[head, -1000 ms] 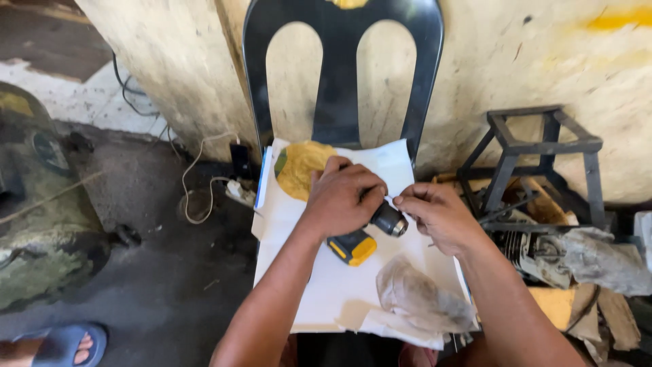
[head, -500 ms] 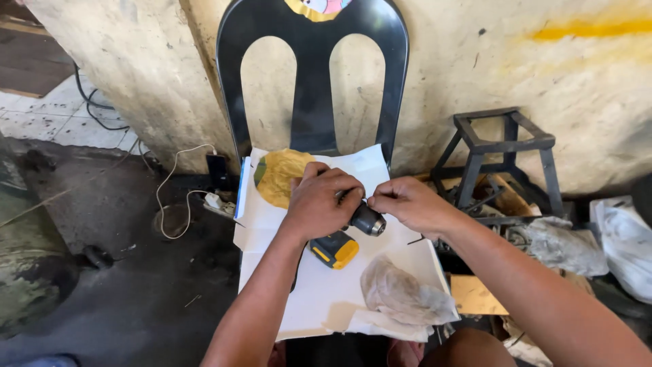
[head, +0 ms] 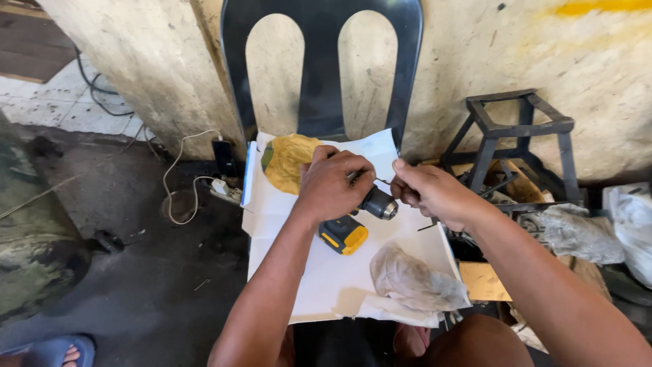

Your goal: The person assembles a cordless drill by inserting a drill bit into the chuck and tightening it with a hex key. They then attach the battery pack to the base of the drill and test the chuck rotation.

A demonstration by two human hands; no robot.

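- Head view: a drill [head: 353,221], black with a yellow base, lies over white paper [head: 319,278] on the seat of a dark chair [head: 319,61], roughly at the seat's middle.
- The left hand [head: 333,187] is clenched around the drill's body from above, covering most of it; the yellow base sticks out near the wrist, and the metal chuck [head: 384,205] points right.
- The right hand [head: 431,194] sits just right of the chuck, fingers pinched on a thin metal bit [head: 382,181] that reaches towards the left hand; whether the bit touches the chuck I cannot tell.
- A yellow cloth [head: 285,160] lies on the far left part of the paper, partly under the left hand.
- A crumpled grey rag [head: 411,278] rests on the near right part of the paper, close to the right forearm.
- The chair back stands against a stained pale wall [head: 136,61], with two tall rounded openings in it.
- To the left, on the dark floor [head: 136,285], a white cable [head: 180,183] loops to a small plug block beside the chair.
- To the right stands a black metal stand [head: 516,129], with scraps, a brown board and grey rags piled around its foot.
- At the near left corner, a foot in a blue sandal [head: 51,350] shows.
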